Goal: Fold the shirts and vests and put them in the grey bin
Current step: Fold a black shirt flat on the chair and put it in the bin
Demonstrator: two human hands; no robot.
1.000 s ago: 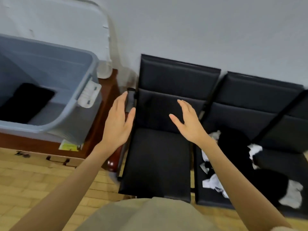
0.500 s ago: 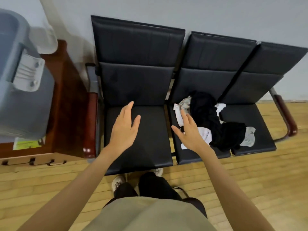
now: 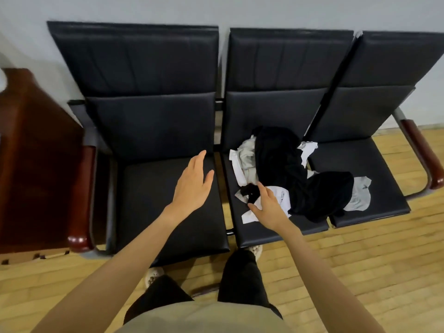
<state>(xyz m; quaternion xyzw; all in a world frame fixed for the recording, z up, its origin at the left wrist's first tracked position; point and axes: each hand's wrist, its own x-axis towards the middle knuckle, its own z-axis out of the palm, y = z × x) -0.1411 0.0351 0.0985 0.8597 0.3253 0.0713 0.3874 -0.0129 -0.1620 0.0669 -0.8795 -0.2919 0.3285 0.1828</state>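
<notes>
Against the pale wall stood a row of three black padded seats [image 3: 153,200] on a wooden floor, and the pile of black and white garments [image 3: 295,174] lay across the middle seat and partly on the right one; the grey bin was not in view. To do this step well, I think the person should take only one garment by its edge and lift it free before spreading it on the left seat. The right hand [image 3: 269,205] reached over the near white cloth with fingers spread and gripped nothing, while the left hand [image 3: 193,186] hovered flat and wide above the left seat.
</notes>
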